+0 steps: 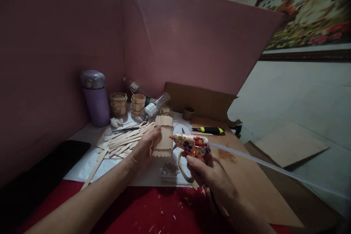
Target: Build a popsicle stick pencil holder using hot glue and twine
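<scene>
A small cup made of wooden craft sticks (165, 139), with thin bands near both ends, is gripped by my left hand (148, 144) at its left side. My right hand (204, 170) is wrapped round the handle of a flower-patterned hot glue gun (190, 142). The gun's orange nozzle points left, at the cup's right side; whether it touches cannot be told. A clear glue stick (238, 150) trails out of the gun's back to the right. Loose craft sticks (126, 142) lie in a heap behind my left forearm. Beneath the gun is a roll of tape (181, 168).
Two stick cups, the left one (118, 104) and the right one (138, 104), stand at the back near a purple flask (95, 98). Plastic bottles (157, 105) lie beside them. A yellow-black utility knife (210, 130) rests on brown cardboard (246, 179). Pink panels (192, 40) rise behind.
</scene>
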`<state>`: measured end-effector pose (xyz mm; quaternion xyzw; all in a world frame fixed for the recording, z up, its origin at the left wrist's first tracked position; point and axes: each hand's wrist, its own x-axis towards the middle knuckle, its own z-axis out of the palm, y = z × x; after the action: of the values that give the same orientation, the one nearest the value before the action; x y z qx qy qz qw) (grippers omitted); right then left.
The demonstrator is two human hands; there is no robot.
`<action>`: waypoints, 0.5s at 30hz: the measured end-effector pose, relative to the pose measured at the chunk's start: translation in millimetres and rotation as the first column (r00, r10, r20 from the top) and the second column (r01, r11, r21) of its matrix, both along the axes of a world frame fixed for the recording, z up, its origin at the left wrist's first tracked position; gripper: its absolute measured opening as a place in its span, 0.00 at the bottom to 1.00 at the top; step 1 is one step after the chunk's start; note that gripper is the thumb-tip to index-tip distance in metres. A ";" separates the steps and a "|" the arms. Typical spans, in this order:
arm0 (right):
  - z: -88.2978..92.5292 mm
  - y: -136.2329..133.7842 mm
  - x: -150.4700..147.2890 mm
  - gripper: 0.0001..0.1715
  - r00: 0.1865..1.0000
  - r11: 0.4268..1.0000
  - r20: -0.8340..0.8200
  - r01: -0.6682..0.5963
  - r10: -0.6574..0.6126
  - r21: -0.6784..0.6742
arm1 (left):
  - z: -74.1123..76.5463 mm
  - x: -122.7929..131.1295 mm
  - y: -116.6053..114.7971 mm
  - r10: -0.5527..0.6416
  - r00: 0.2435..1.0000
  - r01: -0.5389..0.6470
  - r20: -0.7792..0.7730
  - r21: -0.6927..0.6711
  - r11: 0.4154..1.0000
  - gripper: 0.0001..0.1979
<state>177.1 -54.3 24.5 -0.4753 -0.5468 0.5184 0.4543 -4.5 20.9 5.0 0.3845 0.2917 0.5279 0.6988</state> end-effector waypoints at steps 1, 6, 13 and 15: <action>0.5 -0.5 -0.9 0.23 1.000 1.000 0.001 0.023 -0.023 0.015 | -0.4 -0.2 -0.7 -0.021 1.000 0.021 0.009 -0.036 0.999 0.23; 1.4 -2.6 4.4 0.19 0.997 0.993 0.014 -0.083 0.082 0.080 | -1.5 -2.2 -2.5 -0.088 0.995 0.092 0.039 -0.106 0.990 0.21; -8.0 -6.0 8.5 0.28 0.987 0.989 0.098 -0.132 0.125 0.066 | 2.7 1.7 -3.5 -0.052 0.999 0.052 -0.003 -0.002 0.999 0.22; -9.0 -4.5 6.3 0.31 0.989 0.992 0.097 -0.116 0.111 0.050 | 3.8 4.2 -4.3 -0.018 1.000 0.018 0.003 0.028 0.999 0.23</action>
<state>183.3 -58.7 15.6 -0.4546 -0.6080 0.5049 0.4109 -0.2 16.7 8.8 0.3958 0.2797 0.5263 0.6986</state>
